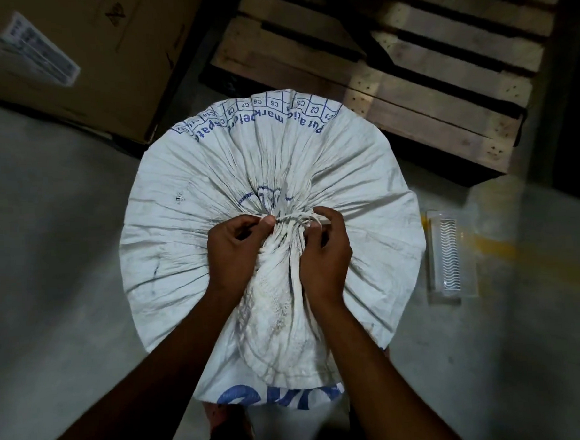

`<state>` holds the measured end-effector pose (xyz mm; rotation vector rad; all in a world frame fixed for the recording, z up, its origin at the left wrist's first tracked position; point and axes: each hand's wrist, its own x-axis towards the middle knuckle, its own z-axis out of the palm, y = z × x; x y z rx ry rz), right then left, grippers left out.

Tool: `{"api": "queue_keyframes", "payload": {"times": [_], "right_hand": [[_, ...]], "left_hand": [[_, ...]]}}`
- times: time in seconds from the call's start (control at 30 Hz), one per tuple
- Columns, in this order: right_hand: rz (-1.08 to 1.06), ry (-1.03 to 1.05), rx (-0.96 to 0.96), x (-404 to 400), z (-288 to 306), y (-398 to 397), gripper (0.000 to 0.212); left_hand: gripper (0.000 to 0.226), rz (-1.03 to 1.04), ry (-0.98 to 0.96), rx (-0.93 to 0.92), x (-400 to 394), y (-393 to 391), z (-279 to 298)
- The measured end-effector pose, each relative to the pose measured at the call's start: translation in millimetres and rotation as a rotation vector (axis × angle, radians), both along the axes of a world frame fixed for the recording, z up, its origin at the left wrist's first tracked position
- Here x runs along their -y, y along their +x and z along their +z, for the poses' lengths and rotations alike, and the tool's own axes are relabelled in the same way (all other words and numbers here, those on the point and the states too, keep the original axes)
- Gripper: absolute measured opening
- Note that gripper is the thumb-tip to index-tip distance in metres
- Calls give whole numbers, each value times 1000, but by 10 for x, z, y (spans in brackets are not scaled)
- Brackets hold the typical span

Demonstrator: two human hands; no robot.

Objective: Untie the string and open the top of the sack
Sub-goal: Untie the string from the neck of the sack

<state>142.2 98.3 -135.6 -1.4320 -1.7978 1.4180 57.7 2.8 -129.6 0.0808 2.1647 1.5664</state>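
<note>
Grey floor [51, 263] under everything. White sack [246, 162] upright on floor, top gathered, tied. Wooden pallet [408, 65] beyond sack; cardboard box [75, 56] beyond, leftward. Left hand [232, 252], right hand [323, 251] at sack neck, fingers [269, 222] pinched closed on string [295, 218].

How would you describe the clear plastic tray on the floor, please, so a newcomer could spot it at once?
Start at the big white sack in the middle and look to its right, on the grey concrete floor. The clear plastic tray lies there beside a yellow floor line; it alone is transparent, with a ridged insert.
</note>
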Motion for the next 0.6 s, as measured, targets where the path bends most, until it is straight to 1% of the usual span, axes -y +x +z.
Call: {"api": "queue_keyframes", "payload": {"times": [0.1,0.17,0.23,0.3,0.37,0.47,0.53,0.6], "right_hand": [[-28,30,-26,-52,26,32,27],[-160,-24,-37,-72,0,43,34],[-310,-91,-12,-69,-42,47,36],[-380,-125,14,-43,-75,55,37],[-379,-119,41,-22,-80,69,37],[-381,-116,51,-29,-43,107,26],[-389,-120,49,-46,-47,135,24],[-367,-125,36,-64,-64,157,24]], "left_hand": [[20,-8,-3,-5,-7,-6,6],[19,13,-12,0,-8,-15,1],[19,43,-15,15,-15,-17,-9],[20,64,-31,18,-25,2,-7],[19,73,-51,16,-40,17,10],[18,105,-48,4,-72,33,39],[24,132,-69,-63,-82,53,53],[26,102,-110,-188,-87,82,116]]}}
